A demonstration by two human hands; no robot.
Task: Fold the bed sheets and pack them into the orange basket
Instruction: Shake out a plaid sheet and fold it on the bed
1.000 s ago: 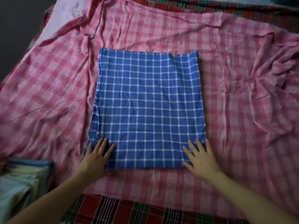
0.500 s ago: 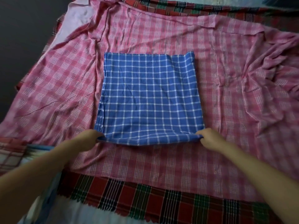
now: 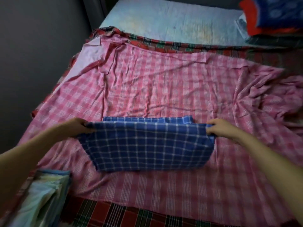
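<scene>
A blue checked sheet (image 3: 147,148), folded, lies in the middle of the bed on a spread pink checked sheet (image 3: 164,82). Its near edge is lifted and carried over toward its far edge, so the cloth is doubled over. My left hand (image 3: 77,128) grips the left corner of that lifted edge. My right hand (image 3: 219,130) grips the right corner. Both arms stretch forward over the bed. No orange basket is in view.
A red and green plaid blanket (image 3: 124,217) lies under the pink sheet. Folded pale cloths (image 3: 44,197) are stacked at the near left. Bare light blue mattress (image 3: 172,22) shows at the far end, with red and blue fabric (image 3: 275,15) at the far right. A dark wall runs along the left.
Both hands went from lying flat on the blue sheet's near corners to gripping them, then lifted the near edge and carried it away from me over the rest of the sheet.
</scene>
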